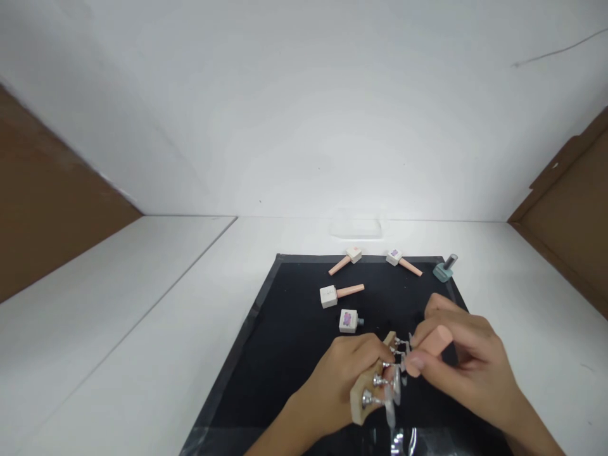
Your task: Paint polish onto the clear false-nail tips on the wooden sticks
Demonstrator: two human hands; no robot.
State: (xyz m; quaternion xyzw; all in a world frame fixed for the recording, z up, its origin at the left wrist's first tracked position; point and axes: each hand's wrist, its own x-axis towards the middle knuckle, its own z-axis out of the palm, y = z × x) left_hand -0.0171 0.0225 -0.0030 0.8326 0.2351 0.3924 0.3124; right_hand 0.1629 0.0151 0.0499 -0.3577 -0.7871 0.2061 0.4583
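My left hand (339, 383) is closed around a wooden nail tip stand (363, 396), which has several metal posts along it. Clear false nails (389, 405) sit on the ends of those posts. Between the fingers of my right hand (468, 361) is a peach nail polish brush cap (436, 342), held up close to the nails near the far end of the stand. Its brush is hidden from me. An uncapped white nail polish bottle (348, 321) with a purple mark lies on its side just beyond my left hand.
Three white bottles with peach caps lie on the black mat (270, 354): one capped bottle (329, 296), another (354, 254) and a third (394, 256). At the mat's far right corner is a teal bottle (443, 272) with a grey cap. A clear tray (356, 228) lies behind.
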